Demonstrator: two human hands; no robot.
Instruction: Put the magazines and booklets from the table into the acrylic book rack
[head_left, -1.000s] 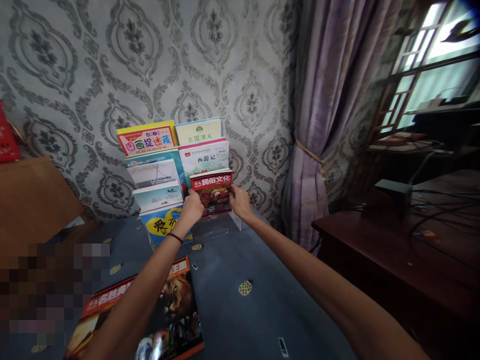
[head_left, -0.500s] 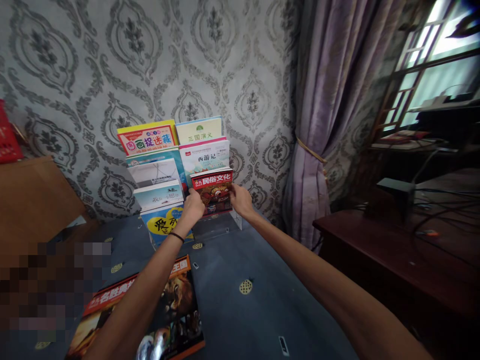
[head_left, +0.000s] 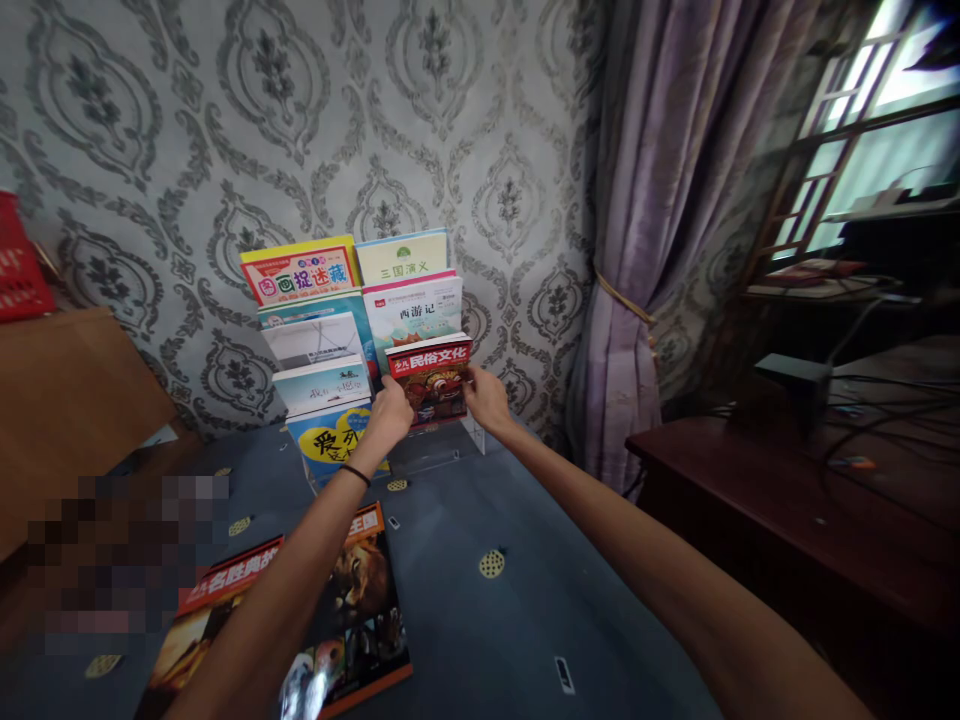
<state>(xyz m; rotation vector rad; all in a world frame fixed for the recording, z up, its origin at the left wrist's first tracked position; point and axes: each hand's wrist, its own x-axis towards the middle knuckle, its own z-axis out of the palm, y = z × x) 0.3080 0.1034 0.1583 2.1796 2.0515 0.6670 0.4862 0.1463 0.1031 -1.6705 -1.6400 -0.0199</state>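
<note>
Pinching the two side edges of a red book [head_left: 429,382], both hands are working at the right column of a clear rack [head_left: 475,436] in the head view. The left hand [head_left: 392,411] is holding the left edge, its thumb and forefinger seemingly closing on the cover while the other fingers are curling inward; the right hand [head_left: 487,398] is gripping the right edge in much the same way, though how firmly either is pressing I cannot tell. The book is standing nearly upright, just in front of a pink-edged book [head_left: 415,308] and beside a light-blue book [head_left: 322,388] in the left column. Its lower part is sitting near the rack's clear front, and whether it is resting on the bottom is not showing. The step in hand appears to be seating this book in its slot; the next move is probably calling for squaring it, letting it settle, then easing both grips evenly so that it is not tipping. Nearer the body, a lion-cover book [head_left: 373,590] and a red-bannered book [head_left: 214,610] are lying flat on the blue cloth [head_left: 540,590], the left forearm partly covering them.
</note>
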